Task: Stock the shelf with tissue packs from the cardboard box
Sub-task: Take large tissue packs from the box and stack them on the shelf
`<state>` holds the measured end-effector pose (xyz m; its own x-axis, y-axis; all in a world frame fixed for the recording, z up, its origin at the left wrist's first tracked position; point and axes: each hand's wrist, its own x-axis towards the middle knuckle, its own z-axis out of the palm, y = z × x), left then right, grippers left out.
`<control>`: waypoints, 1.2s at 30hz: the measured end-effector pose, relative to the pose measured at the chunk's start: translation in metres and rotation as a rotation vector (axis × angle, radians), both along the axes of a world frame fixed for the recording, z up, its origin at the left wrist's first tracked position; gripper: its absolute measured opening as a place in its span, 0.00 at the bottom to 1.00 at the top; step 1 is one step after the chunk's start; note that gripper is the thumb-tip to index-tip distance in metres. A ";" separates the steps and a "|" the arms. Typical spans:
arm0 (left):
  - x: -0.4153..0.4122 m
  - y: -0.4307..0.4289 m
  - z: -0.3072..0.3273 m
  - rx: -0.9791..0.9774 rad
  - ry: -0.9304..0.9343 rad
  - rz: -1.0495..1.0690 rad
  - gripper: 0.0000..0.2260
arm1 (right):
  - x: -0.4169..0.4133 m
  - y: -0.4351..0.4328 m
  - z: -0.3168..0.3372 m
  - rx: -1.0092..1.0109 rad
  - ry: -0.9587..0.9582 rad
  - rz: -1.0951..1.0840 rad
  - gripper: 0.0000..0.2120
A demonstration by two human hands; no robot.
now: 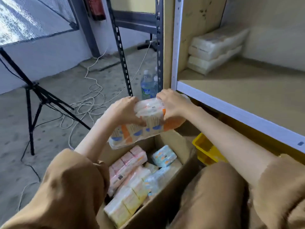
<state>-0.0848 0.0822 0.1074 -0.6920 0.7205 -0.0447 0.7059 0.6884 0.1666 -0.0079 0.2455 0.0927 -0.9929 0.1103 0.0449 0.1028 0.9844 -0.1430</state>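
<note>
Tissue pack [145, 124]: orange-printed multipack, held above the cardboard box [166, 200], lifted clear for transfer. Left hand [125, 111] and right hand [171, 103] each closed on one end, steadying its length. Shelf [247, 90]: right of box; two wrapped packs [214, 48] stacked at rear. Loose packs remain inside box.

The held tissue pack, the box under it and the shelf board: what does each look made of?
Held tissue pack: glossy printed plastic film, judging by its sheen and crinkles. Cardboard box: plain brown cardboard, matte, with folded flaps. Shelf board: seems fibreboard or wood, matte tan, in a white-painted, probably metal frame.
</note>
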 end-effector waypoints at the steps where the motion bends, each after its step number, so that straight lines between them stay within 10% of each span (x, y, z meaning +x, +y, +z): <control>1: 0.005 0.012 0.013 0.023 0.027 -0.027 0.34 | 0.010 0.011 0.013 -0.002 0.037 -0.035 0.28; 14: 0.080 0.207 0.090 0.186 0.157 -0.389 0.37 | 0.137 0.162 0.103 0.206 0.190 -0.407 0.22; 27: 0.097 0.312 0.063 0.068 0.048 -0.439 0.36 | 0.168 0.240 0.073 0.070 0.003 -0.597 0.40; 36: 0.058 0.333 0.054 0.108 0.025 -0.295 0.33 | 0.179 0.222 0.029 0.066 0.129 -0.614 0.21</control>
<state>-0.0263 0.4151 0.1609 -0.4527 0.8898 0.0573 0.8772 0.4330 0.2073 0.1709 0.4677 0.1215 -0.7358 0.6512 0.1858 0.6378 0.7586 -0.1331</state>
